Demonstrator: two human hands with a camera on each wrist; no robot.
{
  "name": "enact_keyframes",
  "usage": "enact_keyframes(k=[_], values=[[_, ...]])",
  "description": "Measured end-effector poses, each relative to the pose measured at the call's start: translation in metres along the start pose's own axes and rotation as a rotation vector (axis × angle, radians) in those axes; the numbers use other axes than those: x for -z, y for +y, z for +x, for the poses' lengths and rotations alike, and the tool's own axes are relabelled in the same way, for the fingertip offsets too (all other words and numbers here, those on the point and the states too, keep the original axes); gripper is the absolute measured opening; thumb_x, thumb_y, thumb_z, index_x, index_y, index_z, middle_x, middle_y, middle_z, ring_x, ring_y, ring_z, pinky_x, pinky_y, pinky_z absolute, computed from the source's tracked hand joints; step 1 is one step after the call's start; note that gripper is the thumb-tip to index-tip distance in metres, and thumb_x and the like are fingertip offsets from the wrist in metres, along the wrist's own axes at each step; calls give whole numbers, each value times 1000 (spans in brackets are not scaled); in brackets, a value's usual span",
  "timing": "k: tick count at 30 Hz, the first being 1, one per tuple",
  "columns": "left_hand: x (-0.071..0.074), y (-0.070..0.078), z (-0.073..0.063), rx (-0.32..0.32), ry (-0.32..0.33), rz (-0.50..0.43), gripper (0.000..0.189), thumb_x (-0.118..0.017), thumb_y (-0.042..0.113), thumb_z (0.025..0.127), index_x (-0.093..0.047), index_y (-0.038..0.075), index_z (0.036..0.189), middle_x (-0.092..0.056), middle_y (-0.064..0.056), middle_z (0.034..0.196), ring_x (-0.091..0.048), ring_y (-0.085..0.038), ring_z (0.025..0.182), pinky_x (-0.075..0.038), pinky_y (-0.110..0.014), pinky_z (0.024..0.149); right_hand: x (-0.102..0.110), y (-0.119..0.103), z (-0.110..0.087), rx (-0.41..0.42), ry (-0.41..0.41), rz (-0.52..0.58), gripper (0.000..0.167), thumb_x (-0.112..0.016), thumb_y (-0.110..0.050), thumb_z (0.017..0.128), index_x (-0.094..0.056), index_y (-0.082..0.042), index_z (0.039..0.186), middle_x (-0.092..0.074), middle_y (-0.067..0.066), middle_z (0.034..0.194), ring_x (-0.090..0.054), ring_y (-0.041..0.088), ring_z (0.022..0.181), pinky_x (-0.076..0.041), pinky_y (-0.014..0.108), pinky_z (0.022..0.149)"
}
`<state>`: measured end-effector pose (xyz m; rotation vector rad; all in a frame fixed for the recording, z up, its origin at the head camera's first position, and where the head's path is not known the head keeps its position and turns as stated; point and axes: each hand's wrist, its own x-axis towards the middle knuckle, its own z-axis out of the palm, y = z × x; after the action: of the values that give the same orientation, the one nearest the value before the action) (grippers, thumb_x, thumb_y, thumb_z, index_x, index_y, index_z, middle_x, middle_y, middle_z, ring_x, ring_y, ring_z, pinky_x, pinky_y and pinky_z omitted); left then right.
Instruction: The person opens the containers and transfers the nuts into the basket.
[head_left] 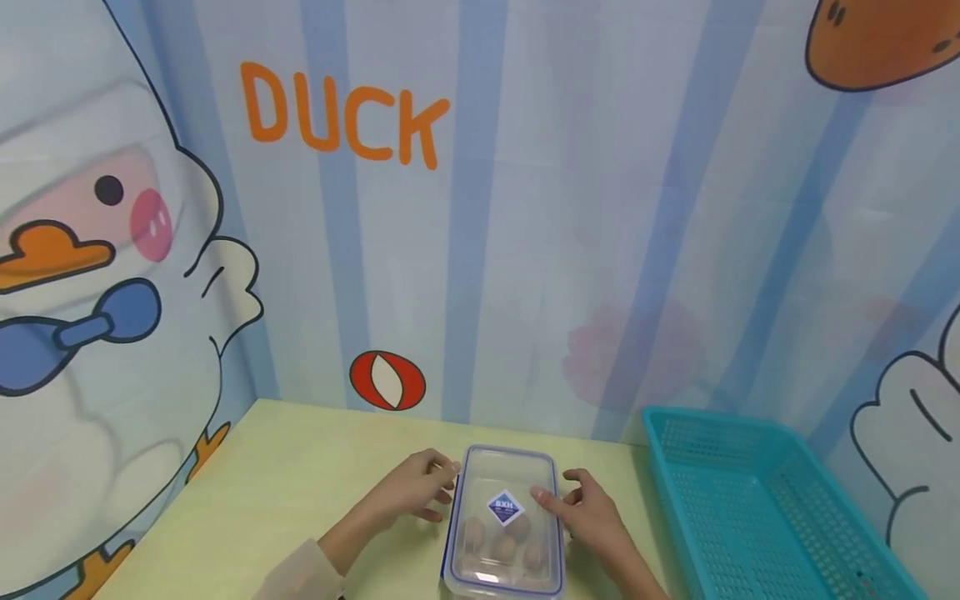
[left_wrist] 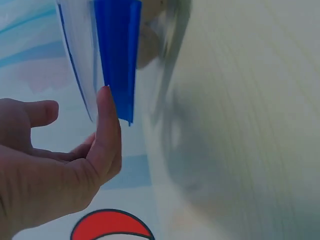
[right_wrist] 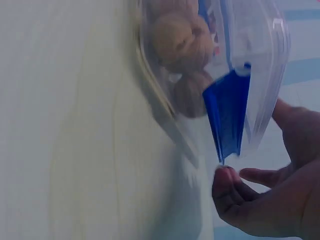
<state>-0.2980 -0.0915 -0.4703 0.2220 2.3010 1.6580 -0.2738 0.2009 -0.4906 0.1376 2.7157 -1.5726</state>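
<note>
A clear plastic food container with a blue-rimmed lid and a blue-and-white label stands on the table. Several brown walnuts lie inside it. My left hand is at the container's left side. In the left wrist view its raised fingertip touches the blue side latch, while the thumb stays apart. On the other side, my right hand has its thumb over the lid. Its bent fingertips are at the lower end of another blue latch, which hangs out from the wall in the right wrist view.
A turquoise perforated plastic basket stands to the right on the pale yellow table. Behind the table hangs a striped blue-and-white backdrop with cartoon ducks and orange lettering.
</note>
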Motion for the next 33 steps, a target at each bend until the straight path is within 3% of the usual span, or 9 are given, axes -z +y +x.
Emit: enact_keyframes(k=[4, 7, 13, 19, 25, 33], values=[[-7, 7, -10, 15, -24, 12, 52, -63, 32, 108, -51, -9, 139, -65, -17, 116, -71, -27, 99, -64, -38, 69, 2, -6, -6, 15, 33, 23, 61, -73, -41, 101, -55, 5, 137, -62, 11, 97, -61, 21, 78, -57, 35, 66], [-12, 9, -17, 23, -33, 25, 56, -67, 29, 107, -49, -11, 142, -63, -16, 115, -71, -26, 97, -64, -38, 67, 5, -10, -12, -26, -25, 116, 52, -70, -29, 104, -53, 8, 137, -59, 14, 98, -62, 22, 75, -59, 38, 65], [-18, 6, -24, 24, -31, 43, 49, -74, 22, 102, -56, -8, 136, -61, -13, 108, -68, -23, 88, -64, -37, 63, 8, -14, -23, -90, -137, 185, 45, -71, -17, 102, -51, 9, 133, -57, 15, 97, -63, 23, 73, -59, 37, 62], [-23, 2, -25, 18, -2, 68, 47, -78, 16, 99, -56, -6, 135, -58, -10, 104, -62, -22, 88, -62, -36, 60, 6, -8, -23, -102, -173, 215, 42, -73, -14, 101, -52, 8, 129, -56, 13, 94, -62, 22, 72, -58, 36, 60], [-26, 4, -26, -18, 14, 17, 46, -77, 13, 98, -55, -7, 133, -54, -10, 105, -61, -21, 89, -62, -36, 59, 13, -1, -19, -72, -221, 247, 45, -72, -18, 102, -48, 7, 131, -58, 15, 99, -64, 23, 75, -59, 37, 63], [-26, 6, -24, 22, 9, 15, 43, -77, 14, 99, -54, -4, 131, -54, -9, 104, -60, -22, 89, -62, -35, 59, 15, -6, -21, -74, -236, 281, 39, -74, -17, 101, -50, 7, 121, -56, 10, 88, -59, 21, 65, -56, 33, 55]])
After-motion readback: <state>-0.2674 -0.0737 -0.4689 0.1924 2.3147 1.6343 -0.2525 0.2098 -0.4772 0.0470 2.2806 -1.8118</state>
